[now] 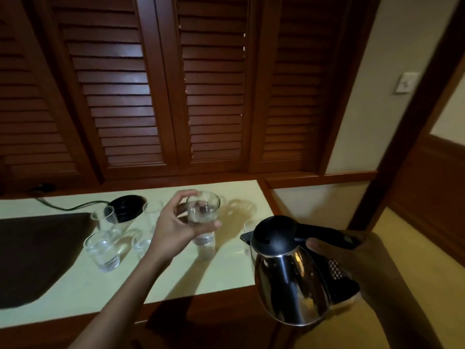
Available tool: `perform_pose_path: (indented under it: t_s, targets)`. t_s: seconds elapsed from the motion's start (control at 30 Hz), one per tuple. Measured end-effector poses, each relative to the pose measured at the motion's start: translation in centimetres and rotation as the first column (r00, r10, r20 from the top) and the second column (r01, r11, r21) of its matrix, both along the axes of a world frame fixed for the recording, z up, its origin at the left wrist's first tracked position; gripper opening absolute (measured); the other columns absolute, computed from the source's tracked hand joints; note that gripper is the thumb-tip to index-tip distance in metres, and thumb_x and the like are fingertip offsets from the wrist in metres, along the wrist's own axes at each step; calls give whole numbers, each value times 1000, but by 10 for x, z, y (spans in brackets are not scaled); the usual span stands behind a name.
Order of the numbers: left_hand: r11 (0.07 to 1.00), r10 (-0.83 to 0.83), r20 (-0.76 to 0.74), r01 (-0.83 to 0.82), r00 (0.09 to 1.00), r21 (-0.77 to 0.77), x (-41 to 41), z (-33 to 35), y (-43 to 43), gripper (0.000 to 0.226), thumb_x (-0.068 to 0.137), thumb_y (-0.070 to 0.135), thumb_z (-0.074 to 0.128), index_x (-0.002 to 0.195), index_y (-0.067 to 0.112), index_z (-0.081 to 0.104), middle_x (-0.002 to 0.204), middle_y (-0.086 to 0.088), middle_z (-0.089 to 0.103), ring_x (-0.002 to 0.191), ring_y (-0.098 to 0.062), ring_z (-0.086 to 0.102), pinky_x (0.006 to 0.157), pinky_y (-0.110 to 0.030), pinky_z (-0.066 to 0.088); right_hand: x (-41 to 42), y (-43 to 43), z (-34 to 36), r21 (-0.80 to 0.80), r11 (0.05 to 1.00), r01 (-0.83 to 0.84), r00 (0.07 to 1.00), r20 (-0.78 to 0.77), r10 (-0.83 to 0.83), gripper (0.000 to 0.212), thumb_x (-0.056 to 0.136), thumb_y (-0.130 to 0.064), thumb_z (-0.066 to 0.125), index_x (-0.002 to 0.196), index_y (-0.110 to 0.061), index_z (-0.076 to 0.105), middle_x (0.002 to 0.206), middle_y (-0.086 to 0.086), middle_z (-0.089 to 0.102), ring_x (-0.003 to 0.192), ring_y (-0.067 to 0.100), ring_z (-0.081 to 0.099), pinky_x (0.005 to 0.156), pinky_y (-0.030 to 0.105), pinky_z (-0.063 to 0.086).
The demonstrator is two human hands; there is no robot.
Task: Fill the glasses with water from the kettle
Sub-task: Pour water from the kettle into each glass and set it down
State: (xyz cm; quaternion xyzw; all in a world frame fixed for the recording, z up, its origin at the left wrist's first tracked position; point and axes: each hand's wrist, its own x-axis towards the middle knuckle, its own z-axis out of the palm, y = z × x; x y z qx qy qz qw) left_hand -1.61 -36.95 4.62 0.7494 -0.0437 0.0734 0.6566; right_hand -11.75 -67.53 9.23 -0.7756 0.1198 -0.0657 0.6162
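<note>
The left hand (173,227) has its fingers (183,195) and thumb curled round a glass (202,212), which it holds over the middle of the tabletop (176,278). The rim leans a little toward the camera. The right hand (352,260) grips the kettle (289,273) by its black handle, fingers wrapped round it. The kettle hangs off the tabletop's near right corner, its lid on and its spout pointing left at the glass, with a clear gap between them.

The step in hand looks like the pour into the held glass (blur hides whether it already has water in it). To do it well:

- Bring the spout just above the rim before tipping.
- Level the glass, or set it down, so the stream lands inside.
- Tip the kettle slowly from the wrist. It looks heavy for one hand, and a quick tilt could send water over the fingers.
- Stop short of the brim.

The other glasses (102,250) stand clustered to the left, near the black base (125,206). Keep the left forearm clear of them.
</note>
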Motion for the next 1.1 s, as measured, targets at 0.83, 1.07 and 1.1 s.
perform_pose_path:
  t_s: [0.83,1.07,1.1]
  targets:
    - [935,90,-321,31,943,354,227,-77,-111,67,53,18,98,105,27,56,118,-3,71,116,-27,64,95,-35,53,33,-27,-10,-78,992,100,993,-61,-105,42,56,-38,88,86,-10,80,68,3,80,60,17,78,54,24,54]
    - [922,79,-354,66,932,381,229,-84,-108,63,52,18,99,95,29,55,119,-2,74,119,-24,63,90,-30,52,36,-30,-11,-87,989,117,988,-87,-124,46,53,-39,88,88,-10,80,69,4,80,62,20,78,59,29,57]
    - [923,79,-349,64,934,380,230,-84,-109,63,53,18,99,96,29,55,119,-2,74,120,-24,63,88,-28,50,36,-30,-11,-89,989,119,988,-87,-127,47,52,-40,88,88,-10,80,69,4,81,63,20,79,59,30,57]
